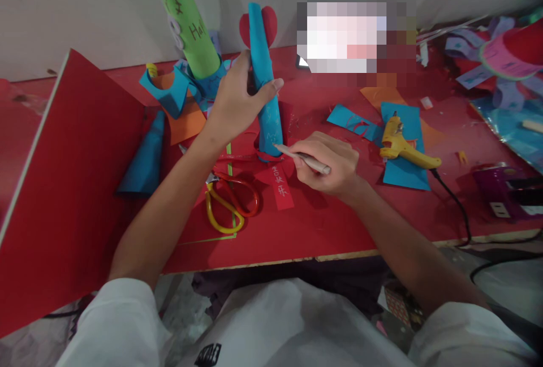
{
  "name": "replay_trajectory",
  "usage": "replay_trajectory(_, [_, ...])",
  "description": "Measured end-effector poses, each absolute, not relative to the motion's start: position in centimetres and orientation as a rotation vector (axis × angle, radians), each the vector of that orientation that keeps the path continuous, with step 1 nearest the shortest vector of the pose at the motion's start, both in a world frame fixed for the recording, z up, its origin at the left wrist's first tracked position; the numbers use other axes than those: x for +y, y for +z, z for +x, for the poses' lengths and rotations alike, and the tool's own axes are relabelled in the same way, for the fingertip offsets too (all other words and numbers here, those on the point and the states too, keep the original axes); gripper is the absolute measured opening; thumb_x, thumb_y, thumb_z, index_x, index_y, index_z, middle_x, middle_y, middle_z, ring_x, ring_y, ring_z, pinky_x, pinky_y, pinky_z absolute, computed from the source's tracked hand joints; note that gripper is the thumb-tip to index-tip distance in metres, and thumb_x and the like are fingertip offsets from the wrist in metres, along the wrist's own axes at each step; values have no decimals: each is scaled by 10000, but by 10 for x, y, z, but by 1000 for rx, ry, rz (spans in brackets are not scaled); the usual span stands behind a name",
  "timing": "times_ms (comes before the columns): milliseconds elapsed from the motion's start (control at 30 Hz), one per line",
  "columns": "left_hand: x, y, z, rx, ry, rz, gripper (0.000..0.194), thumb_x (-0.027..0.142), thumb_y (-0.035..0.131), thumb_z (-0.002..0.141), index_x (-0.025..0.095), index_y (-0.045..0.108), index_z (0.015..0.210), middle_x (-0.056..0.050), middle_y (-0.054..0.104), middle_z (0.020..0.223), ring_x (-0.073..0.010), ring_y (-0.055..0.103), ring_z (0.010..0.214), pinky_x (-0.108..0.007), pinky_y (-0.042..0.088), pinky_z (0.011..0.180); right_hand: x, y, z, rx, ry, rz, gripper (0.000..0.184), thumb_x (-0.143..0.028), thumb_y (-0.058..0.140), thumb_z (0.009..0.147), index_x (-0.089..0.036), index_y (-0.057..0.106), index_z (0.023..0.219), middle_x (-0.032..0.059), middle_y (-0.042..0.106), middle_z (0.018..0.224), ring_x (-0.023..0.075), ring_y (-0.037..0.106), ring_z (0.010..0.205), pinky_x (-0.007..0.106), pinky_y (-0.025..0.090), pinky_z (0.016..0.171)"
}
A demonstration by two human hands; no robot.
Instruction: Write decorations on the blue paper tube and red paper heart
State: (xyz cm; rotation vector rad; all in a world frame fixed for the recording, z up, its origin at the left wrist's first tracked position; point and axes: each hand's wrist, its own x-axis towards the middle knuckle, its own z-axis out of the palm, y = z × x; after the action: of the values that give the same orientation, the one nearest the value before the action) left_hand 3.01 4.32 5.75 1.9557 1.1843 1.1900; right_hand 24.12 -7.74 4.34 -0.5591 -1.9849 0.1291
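A blue paper tube [270,121] leans slightly in front of me, with pale marks drawn near its bottom and a red heart-shaped piece [270,23] behind its top. My left hand [241,90] is closed around the tube's middle, thumb across the front. In my right hand [328,163] is a pale pen [311,162], its tip at the lower part of the tube. Below the tube lies a red paper strip [282,189] with white handwriting. Scissors [231,203] with one red and one yellow handle rest to the left of it.
A yellow glue gun [405,149] lies on blue paper [403,177] at right, its cord over the table edge. A green paper tube [189,27] stands at back left. A red board [72,186] rises at left beside a blue cone [146,163]. A purple box [500,186] sits far right.
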Motion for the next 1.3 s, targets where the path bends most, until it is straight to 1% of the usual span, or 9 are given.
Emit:
replay_trajectory(100, [41, 60, 30, 1191, 1167, 1948, 395, 510, 742, 912, 205, 513, 1017, -23, 532, 843, -103, 488, 701, -303, 374, 662, -78, 44, 239, -1991, 151, -536, 85, -70, 584, 1139, -114, 632, 1192, 50, 649, 1074, 179, 609, 845, 289, 523, 789])
replay_trajectory(267, [41, 61, 30, 1187, 1167, 1955, 487, 642, 710, 876, 215, 510, 997, -33, 538, 857, -115, 503, 723, -332, 396, 667, -77, 44, 239, -2023, 165, -552, 74, -96, 564, 1177, -114, 625, 1214, 60, 648, 1091, 191, 609, 857, 307, 527, 804])
replay_trajectory(400, [40, 63, 33, 1230, 1142, 1923, 581, 742, 690, 784, 227, 509, 983, -48, 537, 865, -143, 514, 740, -364, 409, 703, -77, 44, 239, -2017, 143, -563, 74, -112, 558, 1183, -132, 619, 1219, 52, 652, 1087, 185, 613, 849, 306, 533, 791])
replay_trajectory(533, [37, 66, 34, 1246, 1146, 1945, 558, 726, 622, 792, 217, 502, 986, -55, 528, 864, -153, 513, 731, -376, 407, 700, -77, 42, 239, -2022, 147, -567, 68, -104, 566, 1179, -126, 620, 1212, 46, 651, 1092, 182, 620, 861, 297, 533, 811])
replay_trajectory(600, [37, 66, 33, 1247, 1135, 1952, 548, 716, 645, 810, 225, 500, 1005, -51, 538, 873, -155, 520, 748, -373, 412, 710, -77, 41, 238, -2032, 151, -569, 63, -110, 565, 1184, -126, 618, 1215, 47, 650, 1090, 183, 623, 868, 292, 533, 819])
replay_trajectory(767, [43, 59, 29, 1211, 1124, 1976, 575, 735, 727, 858, 231, 505, 1021, -40, 548, 876, -125, 506, 757, -348, 420, 713, -78, 42, 240, -2038, 166, -554, 74, -111, 545, 1160, -132, 615, 1178, 37, 634, 1025, 175, 616, 838, 291, 520, 775])
replay_trajectory(900, [43, 60, 31, 1225, 1140, 1924, 640, 801, 709, 788, 231, 509, 998, -49, 549, 865, -146, 524, 747, -379, 423, 719, -79, 43, 242, -1970, 71, -577, 83, -84, 575, 1095, -128, 632, 1136, 30, 632, 983, 172, 584, 768, 305, 483, 700])
replay_trajectory(1100, [40, 64, 32, 1233, 1120, 1918, 518, 665, 728, 817, 233, 512, 1003, -50, 564, 896, -146, 526, 778, -368, 422, 747, -76, 41, 243, -1913, 87, -642, 75, -115, 583, 1116, -126, 656, 1101, 29, 632, 962, 166, 577, 763, 292, 460, 712])
replay_trajectory(1300, [44, 59, 31, 1192, 1192, 1916, 484, 624, 757, 859, 223, 516, 979, -38, 564, 861, -142, 529, 749, -354, 421, 699, -76, 42, 242, -1953, 136, -655, 70, -109, 587, 1109, -122, 652, 1087, 28, 639, 989, 160, 593, 797, 278, 468, 748])
